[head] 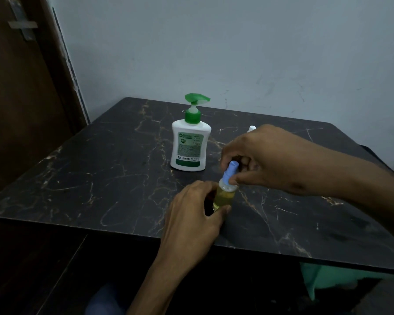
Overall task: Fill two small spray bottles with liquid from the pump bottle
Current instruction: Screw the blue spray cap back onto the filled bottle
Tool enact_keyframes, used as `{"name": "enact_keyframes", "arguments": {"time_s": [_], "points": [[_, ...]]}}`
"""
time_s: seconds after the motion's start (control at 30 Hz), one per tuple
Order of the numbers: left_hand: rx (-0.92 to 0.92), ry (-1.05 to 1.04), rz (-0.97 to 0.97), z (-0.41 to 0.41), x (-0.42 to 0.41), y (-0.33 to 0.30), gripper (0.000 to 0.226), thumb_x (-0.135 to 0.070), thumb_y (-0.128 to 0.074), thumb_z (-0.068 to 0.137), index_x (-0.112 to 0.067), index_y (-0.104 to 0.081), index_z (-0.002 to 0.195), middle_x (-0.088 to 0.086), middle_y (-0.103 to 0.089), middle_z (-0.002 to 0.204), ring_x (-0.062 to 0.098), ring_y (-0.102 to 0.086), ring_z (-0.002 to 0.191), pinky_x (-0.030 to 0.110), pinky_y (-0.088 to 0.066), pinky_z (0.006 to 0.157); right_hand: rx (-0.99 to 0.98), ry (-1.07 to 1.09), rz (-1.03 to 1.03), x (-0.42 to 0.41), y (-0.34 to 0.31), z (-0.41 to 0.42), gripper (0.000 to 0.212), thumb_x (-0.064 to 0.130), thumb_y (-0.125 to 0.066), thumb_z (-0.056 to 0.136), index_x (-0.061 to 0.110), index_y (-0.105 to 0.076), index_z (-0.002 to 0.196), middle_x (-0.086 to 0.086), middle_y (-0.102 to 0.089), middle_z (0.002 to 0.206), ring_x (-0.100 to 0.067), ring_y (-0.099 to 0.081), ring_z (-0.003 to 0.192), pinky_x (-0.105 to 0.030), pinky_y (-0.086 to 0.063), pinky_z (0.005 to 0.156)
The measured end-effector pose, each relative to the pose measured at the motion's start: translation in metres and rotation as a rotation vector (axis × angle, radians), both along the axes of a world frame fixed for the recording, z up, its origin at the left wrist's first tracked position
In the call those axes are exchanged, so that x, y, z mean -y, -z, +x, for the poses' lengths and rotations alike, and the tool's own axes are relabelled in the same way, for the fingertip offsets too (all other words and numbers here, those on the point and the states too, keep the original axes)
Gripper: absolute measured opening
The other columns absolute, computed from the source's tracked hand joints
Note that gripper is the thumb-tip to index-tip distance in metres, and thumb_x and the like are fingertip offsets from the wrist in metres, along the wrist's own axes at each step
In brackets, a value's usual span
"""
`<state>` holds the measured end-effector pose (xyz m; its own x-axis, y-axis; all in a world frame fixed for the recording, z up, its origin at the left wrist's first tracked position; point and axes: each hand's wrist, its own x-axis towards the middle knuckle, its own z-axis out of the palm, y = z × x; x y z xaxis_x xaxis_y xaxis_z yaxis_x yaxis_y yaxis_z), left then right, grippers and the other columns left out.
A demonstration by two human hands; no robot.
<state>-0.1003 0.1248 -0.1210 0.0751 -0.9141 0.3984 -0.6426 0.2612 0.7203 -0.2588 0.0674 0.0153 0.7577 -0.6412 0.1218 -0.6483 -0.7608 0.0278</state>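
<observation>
A small clear spray bottle (224, 196) holding yellow-green liquid stands on the black marble table (100, 173) near its front edge. My left hand (191, 214) grips its body from the left. My right hand (271, 158) pinches its blue spray cap (229, 172) from above and the right. Behind them stands the white pump bottle (189, 144) with a green pump head, upright and untouched. A white top of a second small bottle (251, 128) peeks out behind my right hand; the rest of it is hidden.
A pale wall runs behind the table and a brown door stands at the left. Green cloth (328, 280) shows under the table's front right edge. My blue-clad knee (105, 298) is below the table.
</observation>
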Motion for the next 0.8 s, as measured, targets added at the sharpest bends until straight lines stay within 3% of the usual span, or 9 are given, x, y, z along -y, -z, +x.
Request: {"name": "enact_keyframes", "arguments": {"time_s": [0.1, 0.2, 0.33, 0.47, 0.57, 0.67, 0.8], "points": [[-0.01, 0.012, 0.003, 0.0001, 0.0003, 0.0001, 0.026, -0.033, -0.08, 0.084, -0.035, -0.072, 0.108, -0.02, -0.068, 0.098, -0.001, -0.063, 0.095, 0.028, -0.053, 0.083, 0.006, 0.018, -0.021, 0.0032, 0.0036, -0.0013, 0.015, 0.047, -0.073, 0.089, 0.033, -0.071, 0.094, 0.017, -0.067, 0.077, 0.001, -0.061, 0.072, -0.019, -0.049, 0.064], [-0.008, 0.005, 0.0, -0.0003, 0.0006, 0.0, 0.027, -0.033, -0.081, 0.083, -0.035, -0.072, 0.108, -0.02, -0.068, 0.099, -0.001, -0.063, 0.096, 0.029, -0.054, 0.084, 0.005, 0.022, -0.065, 0.0054, 0.0081, -0.002, 0.028, 0.058, -0.068, 0.09, 0.032, -0.065, 0.083, 0.016, -0.06, 0.066, 0.0, -0.058, 0.064, -0.014, -0.035, 0.054], [-0.01, 0.006, 0.001, -0.0006, 0.0013, 0.0004, 0.029, -0.033, -0.081, 0.083, -0.036, -0.071, 0.109, -0.02, -0.068, 0.1, -0.001, -0.063, 0.097, 0.029, -0.053, 0.084, 0.008, 0.016, -0.078, 0.0041, 0.0083, -0.0021, 0.034, 0.063, -0.065, 0.091, 0.03, -0.063, 0.081, 0.015, -0.059, 0.066, 0.0, -0.055, 0.061, -0.014, -0.03, 0.053], [-0.006, -0.002, 0.011, 0.0003, 0.0008, 0.0006, 0.024, -0.035, -0.081, 0.084, -0.033, -0.071, 0.106, -0.018, -0.068, 0.098, 0.0, -0.063, 0.095, 0.03, -0.054, 0.083, 0.026, -0.014, 0.009, -0.0007, 0.0026, -0.0005, 0.019, 0.052, -0.074, 0.087, 0.038, -0.069, 0.099, 0.021, -0.066, 0.082, 0.011, -0.059, 0.075, -0.01, -0.041, 0.061], [-0.008, 0.001, 0.014, 0.0002, 0.0008, 0.0012, 0.025, -0.035, -0.081, 0.084, -0.034, -0.071, 0.107, -0.018, -0.068, 0.1, -0.001, -0.063, 0.096, 0.032, -0.054, 0.084, 0.016, -0.015, 0.039, -0.0013, 0.0029, -0.0003, 0.018, 0.033, -0.079, 0.087, 0.037, -0.071, 0.104, 0.018, -0.071, 0.093, 0.004, -0.062, 0.082, -0.016, -0.049, 0.07], [-0.011, 0.005, 0.015, -0.0001, 0.0008, 0.0005, 0.026, -0.035, -0.08, 0.085, -0.034, -0.072, 0.109, -0.019, -0.068, 0.101, 0.0, -0.063, 0.097, 0.03, -0.054, 0.085, 0.009, -0.001, 0.061, -0.0007, 0.0035, 0.0011, 0.016, 0.024, -0.079, 0.088, 0.033, -0.074, 0.101, 0.016, -0.072, 0.094, 0.0, -0.063, 0.083, -0.015, -0.048, 0.073], [-0.013, 0.007, 0.022, 0.0002, 0.001, -0.0002, 0.025, -0.035, -0.08, 0.085, -0.034, -0.071, 0.109, -0.02, -0.068, 0.101, -0.002, -0.062, 0.097, 0.025, -0.052, 0.084, 0.027, 0.013, 0.08, 0.0021, 0.0059, 0.0021, 0.012, 0.031, -0.081, 0.088, 0.034, -0.073, 0.097, 0.017, -0.072, 0.09, 0.007, -0.06, 0.078, -0.007, -0.04, 0.066]]}}
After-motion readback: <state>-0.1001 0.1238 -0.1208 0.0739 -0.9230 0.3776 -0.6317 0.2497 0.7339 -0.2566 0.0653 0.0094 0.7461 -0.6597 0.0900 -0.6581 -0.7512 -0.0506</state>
